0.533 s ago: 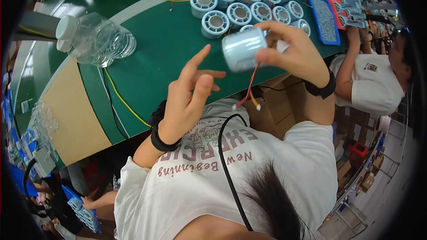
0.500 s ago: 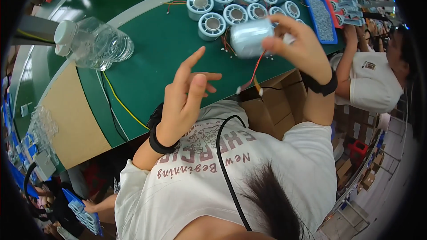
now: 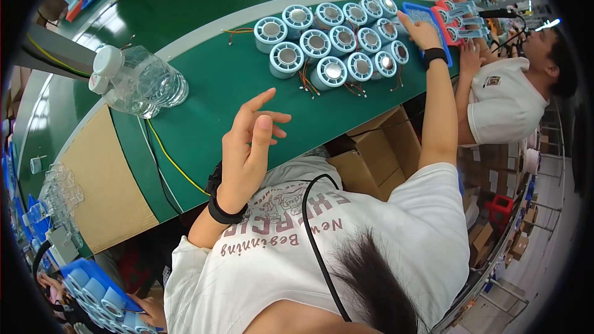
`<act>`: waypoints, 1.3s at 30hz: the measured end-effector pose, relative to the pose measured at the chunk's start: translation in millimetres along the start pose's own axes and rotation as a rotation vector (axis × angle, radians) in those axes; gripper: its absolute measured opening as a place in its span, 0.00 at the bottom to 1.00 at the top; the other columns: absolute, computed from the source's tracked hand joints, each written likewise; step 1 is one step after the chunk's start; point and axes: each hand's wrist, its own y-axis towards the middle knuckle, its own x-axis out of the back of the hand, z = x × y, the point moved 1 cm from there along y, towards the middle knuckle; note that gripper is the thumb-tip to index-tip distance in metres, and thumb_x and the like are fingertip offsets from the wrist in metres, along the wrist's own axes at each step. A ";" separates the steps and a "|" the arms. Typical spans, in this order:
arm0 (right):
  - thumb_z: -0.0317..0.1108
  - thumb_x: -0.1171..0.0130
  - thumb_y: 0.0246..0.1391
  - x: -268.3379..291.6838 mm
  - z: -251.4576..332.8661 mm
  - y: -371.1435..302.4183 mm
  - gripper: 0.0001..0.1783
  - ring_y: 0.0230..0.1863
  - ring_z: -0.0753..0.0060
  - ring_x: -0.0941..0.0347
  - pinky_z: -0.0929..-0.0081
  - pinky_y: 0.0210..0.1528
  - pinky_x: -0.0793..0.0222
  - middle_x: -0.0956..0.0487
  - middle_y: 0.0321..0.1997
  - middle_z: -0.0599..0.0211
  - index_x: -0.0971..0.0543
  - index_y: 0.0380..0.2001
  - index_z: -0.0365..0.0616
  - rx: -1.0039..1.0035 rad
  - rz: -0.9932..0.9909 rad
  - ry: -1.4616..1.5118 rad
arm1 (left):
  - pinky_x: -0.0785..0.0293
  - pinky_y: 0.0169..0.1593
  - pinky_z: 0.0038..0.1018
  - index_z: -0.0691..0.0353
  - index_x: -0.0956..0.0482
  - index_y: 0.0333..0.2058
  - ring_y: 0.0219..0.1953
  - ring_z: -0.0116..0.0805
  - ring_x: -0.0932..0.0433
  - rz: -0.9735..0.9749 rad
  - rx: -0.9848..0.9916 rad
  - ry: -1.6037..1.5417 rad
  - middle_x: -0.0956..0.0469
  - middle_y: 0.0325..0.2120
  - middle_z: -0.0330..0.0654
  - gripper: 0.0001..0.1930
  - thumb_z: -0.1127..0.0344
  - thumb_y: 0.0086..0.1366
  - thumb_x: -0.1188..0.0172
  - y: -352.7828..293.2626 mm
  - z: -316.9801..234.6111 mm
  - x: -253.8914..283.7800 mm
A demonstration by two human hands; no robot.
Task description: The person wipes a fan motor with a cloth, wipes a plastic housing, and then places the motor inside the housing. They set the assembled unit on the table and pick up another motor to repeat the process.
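Left hand (image 3: 246,148): hovering over the near edge of a green table (image 3: 207,111), holding thumb and fingers apart, wearing a black band at the wrist.

Right hand (image 3: 424,33): reaching to the far right, extending the index finger, overlapping the left edge of a blue tray (image 3: 449,54); cannot tell whether touching, open or gripping.

Light-blue cylinders (image 3: 342,41): standing upright in close rows at the far middle and far right of the table, showing round silver centres on top, ending just left of the blue tray.

Thin wires (image 3: 306,80): trailing onto the table beside the cylinders.

Red rack (image 3: 453,32): bearing light-blue pieces, lying just right of the blue tray.

Clear bottles (image 3: 148,80): standing at left, well apart from the cylinders.

Tan board (image 3: 114,179): covering the near left of the table.

Yellow cable (image 3: 176,157): running between tan board and left hand.

Cardboard box (image 3: 378,164): standing open below the near edge.

Co-worker (image 3: 507,102): leaning in at right, wearing white.
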 end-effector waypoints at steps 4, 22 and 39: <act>0.79 0.55 0.45 -15.8 -0.7 14.2 0.52 0.37 0.48 0.21 0.62 0.43 0.29 0.20 0.28 0.45 0.19 0.29 0.30 -0.005 0.013 -0.070 | 0.27 0.36 0.22 0.65 0.32 0.57 0.32 0.26 0.23 -0.018 -0.004 -0.051 0.19 0.36 0.43 0.23 0.54 0.74 0.56 -2.3 4.7 5.5; 0.40 0.40 0.51 44.7 377.9 -172.1 0.13 0.33 0.51 0.22 0.62 0.38 0.26 0.19 0.28 0.52 0.19 0.26 0.39 1.068 -0.223 0.213 | 0.26 0.37 0.23 0.66 0.27 0.53 0.32 0.28 0.22 -0.098 -0.114 -0.029 0.19 0.35 0.44 0.18 0.59 0.73 0.55 -36.2 2.6 28.1; 0.39 0.33 0.44 -160.6 562.7 -88.7 0.44 0.53 0.48 0.28 0.61 0.57 0.33 0.24 0.51 0.48 0.39 0.65 0.46 1.476 0.198 0.260 | 0.24 0.39 0.24 0.67 0.25 0.51 0.33 0.29 0.21 -0.250 -0.145 0.092 0.19 0.35 0.44 0.18 0.59 0.74 0.55 -76.2 -3.7 61.5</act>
